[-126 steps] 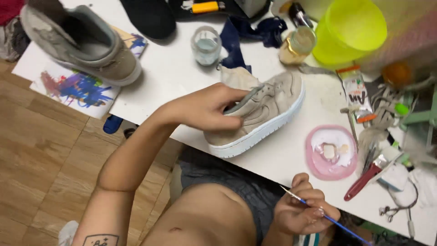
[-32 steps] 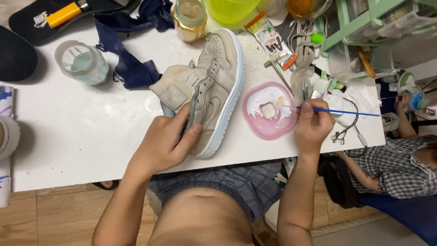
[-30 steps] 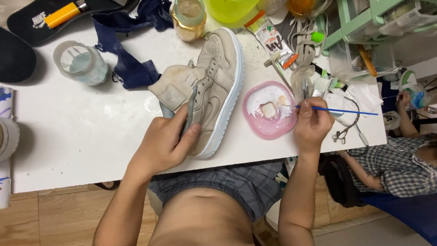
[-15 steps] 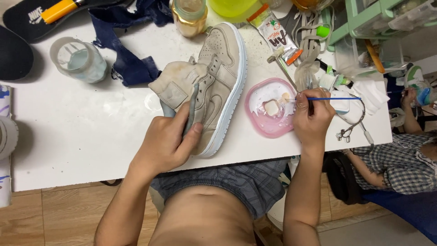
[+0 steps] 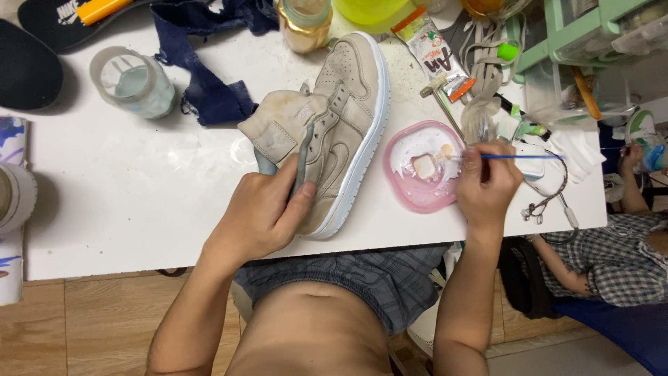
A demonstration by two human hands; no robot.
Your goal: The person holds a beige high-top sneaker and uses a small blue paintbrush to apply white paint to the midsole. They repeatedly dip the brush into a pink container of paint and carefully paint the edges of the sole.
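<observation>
**A:** Centre of the white table (image 5: 139, 202), a beige suede high-top sneaker with a white sole (image 5: 344, 132) lies on its side, toe pointing away from the person, sole edge facing the pink dish.

**B:** And the left hand (image 5: 268, 212) is clamped on the heel end, thumb pressed against the side panel, fingers wrapped around the collar. The tongue flops open toward the left.

**A:** Over to the right hand (image 5: 487, 182): it pinches a thin blue-handled paintbrush (image 5: 518, 157), held level, the bristle end reaching into the shallow round pink dish (image 5: 424, 167) just beside the sneaker.

**B:** That dish carries smears of white paint and a small pale beige blob in the middle. The brush tip sits right by that blob.

**A:** Moving outward, a clear glass jar of cloudy pale water (image 5: 132, 80) stands at the upper left, next to a crumpled dark blue cloth (image 5: 209, 90).

**B:** At the top edge, a gold-coloured jar with a pale lid (image 5: 304, 24), contents I cannot tell, and a yellow-green plastic bowl (image 5: 372, 10) only partly in view.

**A:** A small printed sachet with an orange end (image 5: 435, 56) lies beyond the dish, amid tangled pale laces (image 5: 487, 49).

**B:** Far right, another person in a checked shirt (image 5: 612, 257) sits below the table's edge.
</observation>
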